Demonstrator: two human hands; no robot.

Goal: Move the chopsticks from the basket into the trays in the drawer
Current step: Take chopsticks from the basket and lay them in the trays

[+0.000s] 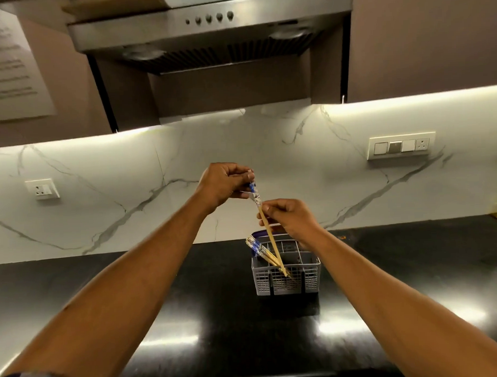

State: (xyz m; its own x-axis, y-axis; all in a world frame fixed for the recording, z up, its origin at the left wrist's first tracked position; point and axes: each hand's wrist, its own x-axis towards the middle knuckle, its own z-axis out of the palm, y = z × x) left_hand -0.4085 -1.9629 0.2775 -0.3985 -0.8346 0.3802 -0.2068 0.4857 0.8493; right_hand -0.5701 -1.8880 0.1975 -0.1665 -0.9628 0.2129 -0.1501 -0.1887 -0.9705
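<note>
Head-cam view looking down at a black countertop [212, 316] w/ a marble backsplash behind it. A grey plastic cutlery basket [286, 274] stands on the counter, roughly 4 o'clock from frame centre.

Both arms reach forward and meet above the basket. The left hand [223, 186], at 11 o'clock from the basket, has its fingers curled in, pinching the blue-and-white patterned top end of a raised chopstick [267, 225]. The right hand [289, 219], directly at 12 o'clock above the basket, pinches the same stick lower down on its bare wooden shaft, thumb and forefinger closed around it. The stick slants from the left fingertips down toward 5 o'clock, passing under the right fingertips; its tip looks to sit still inside the basket's front compartment. A two-handed hold probably steadies the thin stick so it lifts straight out w/o snagging the grid.

A bundle of other chopsticks [262, 251] leans against the basket's left rim, patterned ends pointing to 10 o'clock; no hand touches them.

Drawer & trays aren't in view. Task appears early: most sticks remain in the basket.
</note>
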